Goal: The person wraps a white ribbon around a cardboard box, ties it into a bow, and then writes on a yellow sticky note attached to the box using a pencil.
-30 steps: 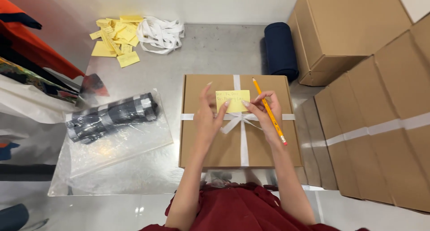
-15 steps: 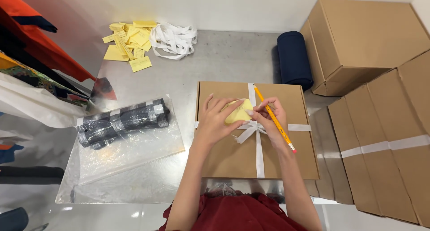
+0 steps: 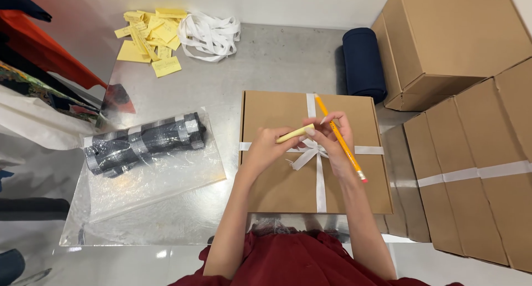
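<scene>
From the head view I see both hands over a flat brown cardboard box point(image 3: 277, 180) that lies on the metal tabletop point(image 3: 260, 64), tied crosswise with a white ribbon point(image 3: 320, 186) whose bow point(image 3: 307, 153) sits just below the fingers. My left hand point(image 3: 265, 152) is closed in a pinch on one end of a small yellow paper note point(image 3: 293, 134), which is curled or seen nearly edge-on, so it shows as a pale strip. My right hand point(image 3: 332, 139) meets the note's other end with thumb and fingertips, and the same hand keeps a yellow pencil point(image 3: 339, 139) tucked through the fingers, its eraser end pointing toward me and its tip out over the box. The note sits just above the bow, lifted off the lid rather than flat on it. I judge it very light and limp, easy to crease or let slip, so it is best held by its edges with a soft pinch. The pencil is stiff and slim, and is secure gripped mid-shaft. To the left lies a dark plaid cloth roll point(image 3: 147, 143) on a clear plastic bag point(image 3: 144, 203). Farther back are loose yellow notes point(image 3: 147, 39) and a heap of white ribbon point(image 3: 210, 34). A rolled navy cloth point(image 3: 363, 64) and stacked cardboard boxes point(image 3: 460, 97) stand at right.
</scene>
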